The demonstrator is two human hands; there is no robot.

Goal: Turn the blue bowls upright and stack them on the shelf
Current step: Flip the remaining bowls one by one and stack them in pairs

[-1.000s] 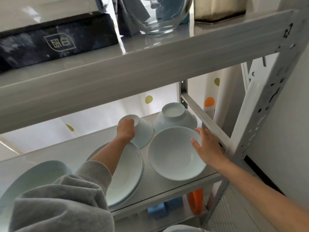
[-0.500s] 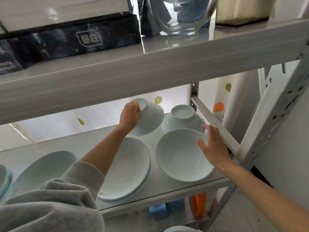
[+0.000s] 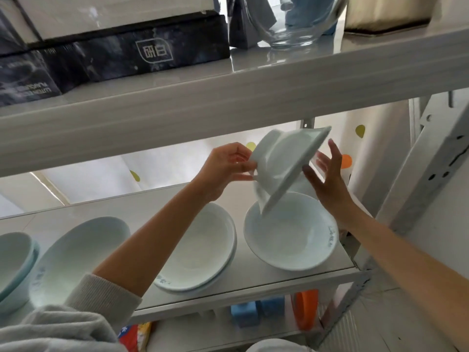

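My left hand (image 3: 225,166) grips the foot of a pale blue bowl (image 3: 284,166), held in the air and tilted on its side with its mouth facing lower right. My right hand (image 3: 327,181) is spread open beside its rim, fingers apart; whether it touches the bowl I cannot tell. Below stands an upright blue bowl (image 3: 291,235) on the white shelf (image 3: 253,278). The upside-down bowl at the back is hidden behind the lifted one. Left of it lie two stacked shallow bowls (image 3: 200,250), a large bowl (image 3: 76,252) and stacked bowls (image 3: 12,260) at the far left.
The upper shelf board (image 3: 228,97) hangs close above the hands, carrying dark boxes (image 3: 114,57) and a glass bowl (image 3: 291,19). A perforated metal upright (image 3: 431,174) stands right. Below the shelf are blue blocks (image 3: 256,311) and an orange object (image 3: 307,308).
My left hand has lifted the small bowl off the shelf, carried it right and tipped it over above the upright bowl. My right hand left that bowl's rim and rose beside the lifted one.
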